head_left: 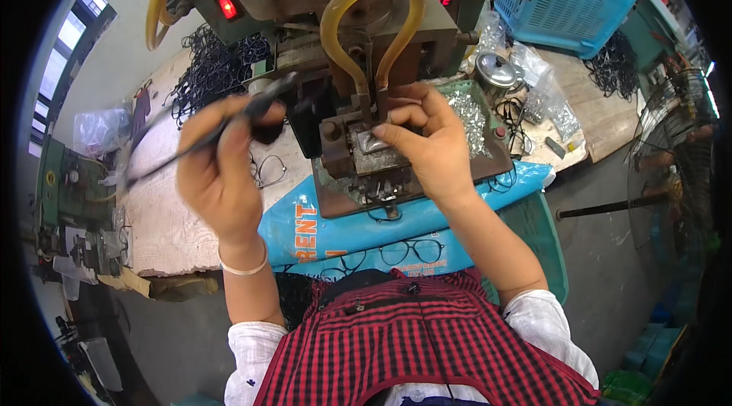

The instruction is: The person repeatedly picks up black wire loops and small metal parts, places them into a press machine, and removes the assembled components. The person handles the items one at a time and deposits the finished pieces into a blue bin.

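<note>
My left hand (217, 177), smeared a little by motion, grips a black eyeglass frame (255, 107) to the left of the machine (423, 25). One long dark arm of the frame trails down and left past my fingers. At the machine's centre, my right hand (442, 147) has its thumb and bent fingers brought together over a small metal block (371, 141). Anything between those fingertips is too small or hidden to make out. A yellow tube (418, 9) loops down to the tooling just above the block.
Small silver parts fill a tray (482, 95) beside my right hand, with a lidded metal pot (496, 70) behind it. Dark frames lie heaped (217, 70) at back left. A blue crate (572, 2) stands back right. Eyeglass frames (412, 252) rest on blue plastic sheeting (286, 234) in front.
</note>
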Tool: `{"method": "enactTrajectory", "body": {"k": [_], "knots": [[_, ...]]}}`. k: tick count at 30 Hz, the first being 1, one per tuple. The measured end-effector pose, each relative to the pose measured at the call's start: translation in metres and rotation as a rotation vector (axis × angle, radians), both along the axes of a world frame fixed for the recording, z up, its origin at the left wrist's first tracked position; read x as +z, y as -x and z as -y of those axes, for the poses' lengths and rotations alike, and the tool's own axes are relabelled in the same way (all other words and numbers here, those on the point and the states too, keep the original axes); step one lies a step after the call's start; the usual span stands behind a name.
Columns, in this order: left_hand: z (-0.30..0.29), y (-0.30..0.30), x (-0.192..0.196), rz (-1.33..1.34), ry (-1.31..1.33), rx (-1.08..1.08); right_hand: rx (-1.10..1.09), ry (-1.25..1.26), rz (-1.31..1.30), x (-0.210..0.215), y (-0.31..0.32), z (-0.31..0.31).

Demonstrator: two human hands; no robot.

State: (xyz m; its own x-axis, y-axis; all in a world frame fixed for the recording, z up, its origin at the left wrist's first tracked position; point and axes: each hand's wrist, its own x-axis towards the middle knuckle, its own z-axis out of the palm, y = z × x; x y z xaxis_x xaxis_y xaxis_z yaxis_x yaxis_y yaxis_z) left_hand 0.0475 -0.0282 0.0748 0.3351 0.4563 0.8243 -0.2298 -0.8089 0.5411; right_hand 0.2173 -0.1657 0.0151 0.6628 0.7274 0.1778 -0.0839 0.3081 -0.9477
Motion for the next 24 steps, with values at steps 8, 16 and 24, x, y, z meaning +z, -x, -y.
{"method": "enactTrajectory", "body": {"k": [8,16,24], "knots": [[0.038,0.012,-0.001,0.119,0.570,-0.422,0.032,0.049,0.221,0.013,0.004,0.032],[0.069,-0.010,-0.034,-0.613,1.516,-0.851,-0.576,0.652,1.166,-0.091,-0.087,0.066],[0.073,-0.016,-0.034,-0.592,1.551,-0.740,-0.546,0.543,1.156,-0.093,-0.091,0.056]]}}
